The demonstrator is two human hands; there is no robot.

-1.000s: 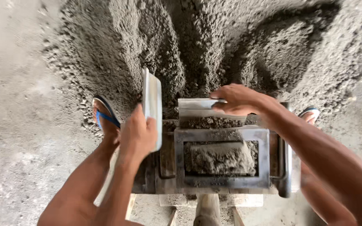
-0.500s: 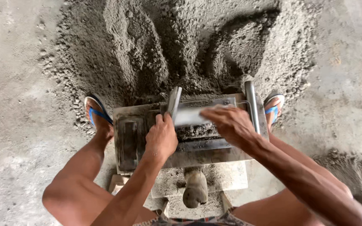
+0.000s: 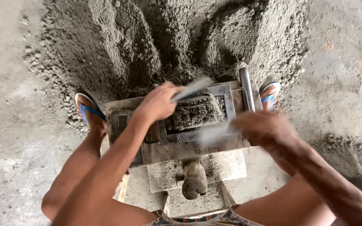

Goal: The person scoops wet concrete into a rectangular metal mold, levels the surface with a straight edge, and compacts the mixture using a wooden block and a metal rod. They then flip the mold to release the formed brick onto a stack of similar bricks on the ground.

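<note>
Left hand point(image 3: 158, 102) was closed on a flat grey plate point(image 3: 193, 87), its far end smeared by motion, held over the damp mix point(image 3: 195, 112) packed in the steel mould point(image 3: 231, 106). Right hand point(image 3: 265, 129) was too blurred to tell its grip; a pale streak point(image 3: 214, 134) beside it could not be made out. Both arms ran off the lower edge. Behind the mould a sand pile point(image 3: 126, 46) half buried the sandals point(image 3: 89, 109).
</note>
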